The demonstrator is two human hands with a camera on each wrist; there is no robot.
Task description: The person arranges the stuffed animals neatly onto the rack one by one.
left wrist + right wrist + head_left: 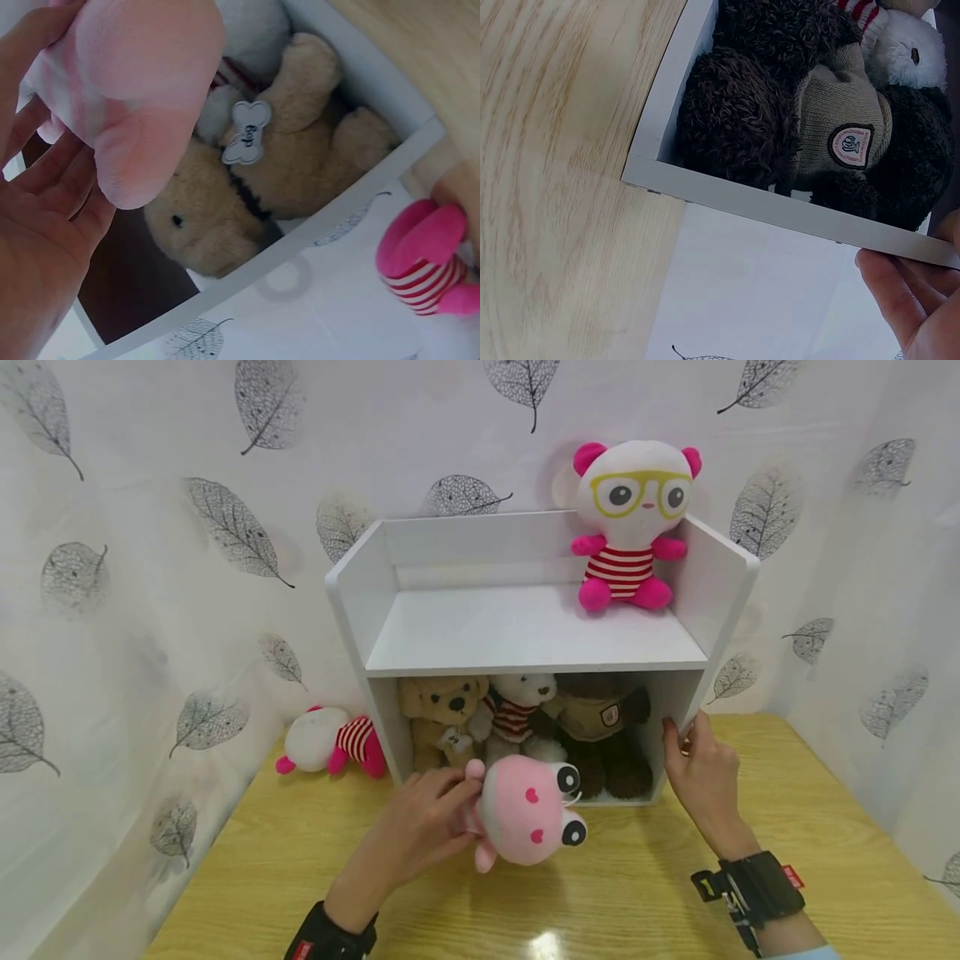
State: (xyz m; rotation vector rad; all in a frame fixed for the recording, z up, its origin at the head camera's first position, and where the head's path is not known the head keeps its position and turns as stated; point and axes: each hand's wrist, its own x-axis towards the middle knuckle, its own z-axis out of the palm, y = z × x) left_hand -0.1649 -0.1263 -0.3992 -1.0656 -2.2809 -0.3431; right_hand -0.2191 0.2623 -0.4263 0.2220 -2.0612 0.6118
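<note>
My left hand (420, 827) grips a pink frog plush (521, 810) by its body, in front of the white shelf (536, 627). The plush lies sideways, its big-eyed head pointing right. At the shelf's right side panel my right hand (701, 777) pinches the edge, thumb inside and fingers outside. In the lower compartment sit a tan dog plush (300, 157) with a bone-shaped tag, a white plush in a striped top (517, 714), and a dark brown bear (742, 112) in a knitted sweater. The bear's head is hidden under the upper board.
A pink-and-white panda plush with yellow glasses (633, 527) sits on the upper board at the right. Another pink-and-white plush (333, 743) lies on the wooden table (300, 877) left of the shelf. A leaf-print curtain (150, 610) hangs behind and at both sides.
</note>
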